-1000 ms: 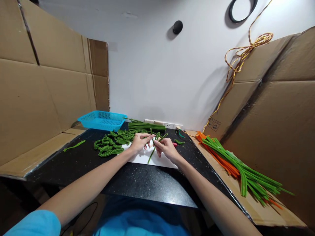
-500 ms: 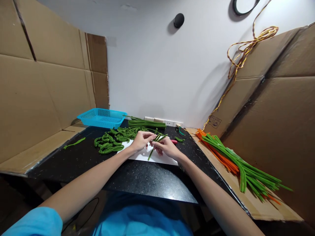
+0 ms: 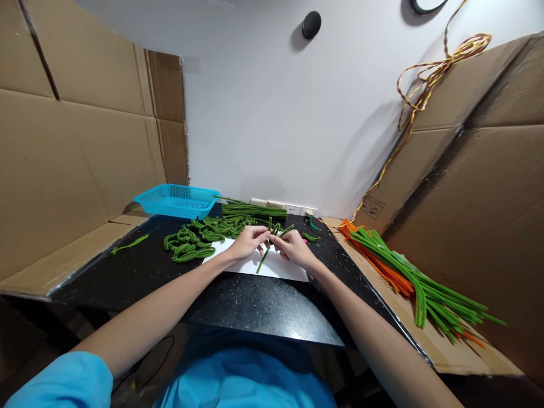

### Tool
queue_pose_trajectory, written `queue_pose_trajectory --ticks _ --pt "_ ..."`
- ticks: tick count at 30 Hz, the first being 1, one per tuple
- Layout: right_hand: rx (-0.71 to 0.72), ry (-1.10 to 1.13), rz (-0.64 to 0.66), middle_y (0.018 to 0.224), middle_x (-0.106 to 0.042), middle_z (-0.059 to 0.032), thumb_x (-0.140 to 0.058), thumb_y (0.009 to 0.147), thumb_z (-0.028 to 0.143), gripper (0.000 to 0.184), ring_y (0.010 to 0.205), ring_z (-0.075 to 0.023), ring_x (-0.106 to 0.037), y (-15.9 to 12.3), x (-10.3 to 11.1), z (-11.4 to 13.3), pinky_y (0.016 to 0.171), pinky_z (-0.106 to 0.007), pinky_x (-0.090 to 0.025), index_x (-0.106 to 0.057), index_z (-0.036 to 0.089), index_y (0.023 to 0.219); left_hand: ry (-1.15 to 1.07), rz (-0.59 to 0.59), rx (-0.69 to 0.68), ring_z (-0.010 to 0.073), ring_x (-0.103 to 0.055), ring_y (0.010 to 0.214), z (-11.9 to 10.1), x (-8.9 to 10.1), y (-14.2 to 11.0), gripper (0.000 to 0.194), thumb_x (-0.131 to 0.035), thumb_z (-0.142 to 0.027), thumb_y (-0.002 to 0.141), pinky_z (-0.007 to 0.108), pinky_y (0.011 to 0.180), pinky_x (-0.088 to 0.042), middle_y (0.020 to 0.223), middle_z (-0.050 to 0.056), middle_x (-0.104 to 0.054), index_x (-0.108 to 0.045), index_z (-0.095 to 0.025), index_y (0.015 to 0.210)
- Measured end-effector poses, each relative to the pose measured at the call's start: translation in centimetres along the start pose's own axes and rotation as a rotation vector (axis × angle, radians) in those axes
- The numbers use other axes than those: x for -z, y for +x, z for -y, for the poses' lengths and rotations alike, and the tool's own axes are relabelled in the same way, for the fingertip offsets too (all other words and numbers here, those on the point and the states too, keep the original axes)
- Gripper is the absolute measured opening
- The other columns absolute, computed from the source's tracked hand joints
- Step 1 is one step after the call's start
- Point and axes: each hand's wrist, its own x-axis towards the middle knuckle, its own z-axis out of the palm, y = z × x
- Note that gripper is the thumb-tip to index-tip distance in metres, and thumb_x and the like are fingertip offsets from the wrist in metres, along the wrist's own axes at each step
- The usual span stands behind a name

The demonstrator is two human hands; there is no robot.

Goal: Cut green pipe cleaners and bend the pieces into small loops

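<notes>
Both my left hand point(image 3: 250, 242) and my right hand point(image 3: 293, 247) pinch one dark green pipe cleaner point(image 3: 262, 262) above a white sheet point(image 3: 238, 266). Its bent ends poke up between my fingertips, and a straight tail hangs down toward the paper. The fingertips of the two hands meet, so the exact bend between them is partly hidden. To the left of my left hand lies a heap of looped dark green pipe cleaners point(image 3: 191, 245). A small bent green piece point(image 3: 311, 237) rests behind my right hand.
A blue plastic basket point(image 3: 178, 205) stands at the back left. Straight dark green pipe cleaners point(image 3: 255, 212) lie along the wall. Bright green stems point(image 3: 399, 272) and orange ones point(image 3: 378, 266) lie on cardboard at right. Cardboard walls point(image 3: 106, 130) flank the black table point(image 3: 255, 306).
The pipe cleaner's upper ends now spread further apart above my fingertips. My right hand has shifted slightly to the right and up, and the view has tilted a little.
</notes>
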Motion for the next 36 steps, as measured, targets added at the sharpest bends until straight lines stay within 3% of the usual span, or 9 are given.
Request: queue_pose_trajectory --ticks 6,9,14,17,22,25,30,36 --pt "0.014 -0.130 -0.163 0.042 -0.049 0.0005 -0.059 0.088 0.069 0.059 0.041 -0.0115 -0.042 0.1 0.0 0.2 0.044 -0.024 -0.030 -0.055 0.018 0.059 0.183 -0.017 -0.128 0.0186 -0.064 0.085 0.9 0.0 0.0 0.027 -0.063 -0.037 0.091 0.029 0.079 -0.051 0.091 0.009 -0.070 -0.074 -0.012 0.095" --pt "0.020 -0.124 -0.143 0.042 -0.049 0.0002 -0.055 0.091 0.069 0.059 0.040 -0.0117 -0.042 0.2 -0.1 0.1 0.045 -0.025 -0.032 -0.053 0.019 0.060 0.231 -0.035 -0.144 0.0220 -0.065 0.095 1.3 -0.3 -0.1 0.027 -0.060 -0.036 0.093 0.032 0.089 -0.048 0.097 0.010 -0.072 -0.074 -0.013 0.093" --pt "0.045 -0.018 -0.076 0.045 -0.048 0.0014 -0.048 0.096 0.067 0.058 0.039 -0.0110 -0.043 0.0 -0.7 0.4 0.044 -0.024 -0.033 -0.052 0.019 0.063 0.068 -0.166 -0.122 0.0168 -0.064 0.078 1.8 -0.3 0.3 0.034 -0.069 -0.035 0.088 0.028 0.074 -0.048 0.086 0.006 -0.070 -0.064 -0.013 0.113" --pt "0.079 0.049 -0.112 0.050 -0.048 0.0032 -0.051 0.096 0.063 0.052 0.041 -0.0104 -0.044 -0.1 -0.9 0.8 0.044 -0.024 -0.034 -0.057 0.018 0.071 -0.080 -0.289 -0.035 0.0139 -0.062 0.069 1.7 0.3 0.8 0.034 -0.077 -0.033 0.080 0.024 0.062 -0.043 0.079 0.005 -0.068 -0.062 -0.013 0.101" --pt "0.071 0.171 -0.199 0.071 -0.058 0.0004 -0.063 0.090 0.062 0.045 0.044 -0.0096 -0.051 0.1 -1.1 0.9 0.038 -0.023 -0.039 -0.063 0.017 0.093 -0.150 -0.393 0.031 0.0130 -0.060 0.065 1.0 0.8 1.1 0.030 -0.081 -0.032 0.073 0.025 0.058 -0.041 0.076 0.005 -0.068 -0.066 -0.012 0.089" --pt "0.051 0.261 -0.217 0.077 -0.062 -0.0010 -0.068 0.085 0.062 0.050 0.046 -0.0112 -0.056 0.3 -1.3 0.6 0.037 -0.024 -0.045 -0.064 0.016 0.105 -0.165 -0.384 0.045 0.0108 -0.056 0.062 0.8 0.5 0.8 0.032 -0.081 -0.035 0.072 0.025 0.060 -0.041 0.075 0.005 -0.069 -0.068 -0.011 0.089" --pt "0.041 0.326 -0.215 0.076 -0.060 -0.0010 -0.072 0.082 0.061 0.050 0.047 -0.0120 -0.058 0.3 -1.8 0.6 0.035 -0.024 -0.047 -0.065 0.015 0.098 -0.180 -0.293 0.030 0.0096 -0.052 0.064 0.8 -0.1 0.3 0.034 -0.080 -0.040 0.075 0.025 0.062 -0.041 0.076 0.003 -0.066 -0.069 -0.010 0.087" --pt "0.053 0.292 -0.200 0.073 -0.060 -0.0001 -0.072 0.082 0.060 0.047 0.045 -0.0104 -0.055 0.1 -2.0 0.7 0.034 -0.022 -0.045 -0.064 0.015 0.097 -0.234 -0.274 0.099 0.0100 -0.052 0.068 0.7 -0.3 -0.1 0.038 -0.083 -0.040 0.073 0.025 0.066 -0.041 0.078 0.003 -0.063 -0.069 -0.010 0.091"
